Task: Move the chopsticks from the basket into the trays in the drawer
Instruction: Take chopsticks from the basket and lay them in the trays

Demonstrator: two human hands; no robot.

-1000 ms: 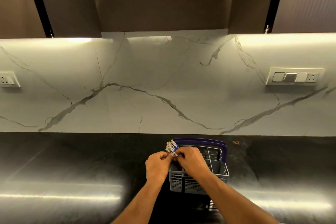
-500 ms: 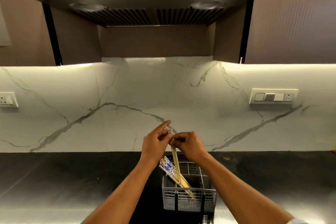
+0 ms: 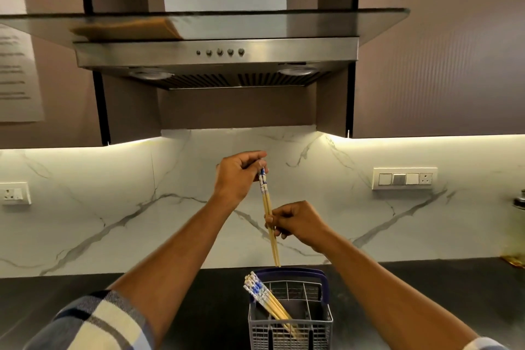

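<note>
Left hand [image 3: 237, 176] pinches blue-patterned tops of two chopsticks [image 3: 268, 214]; right hand [image 3: 295, 223] grips them mid-shaft. Pair hangs near-vertical, tips just above basket [image 3: 289, 321] handle. More chopsticks [image 3: 265, 300] lean inside basket, count unclear. Basket sits on dark counter [image 3: 184, 301].

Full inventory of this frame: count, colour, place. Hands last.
held chopsticks: two, wood with blue-white tops, lifted clear above the basket
basket chopsticks: a bundle, same pattern, leaning left in the basket
basket: one, grey with blue handle, on the counter
counter: one, black, along the bottom
backsplash: one, white marble, behind the counter
hood: one, steel, top centre
switch plate: one, white, right wall
socket: one, white, left wall
left hand: pinches the tops
right hand: pinches the shafts lower down
</note>
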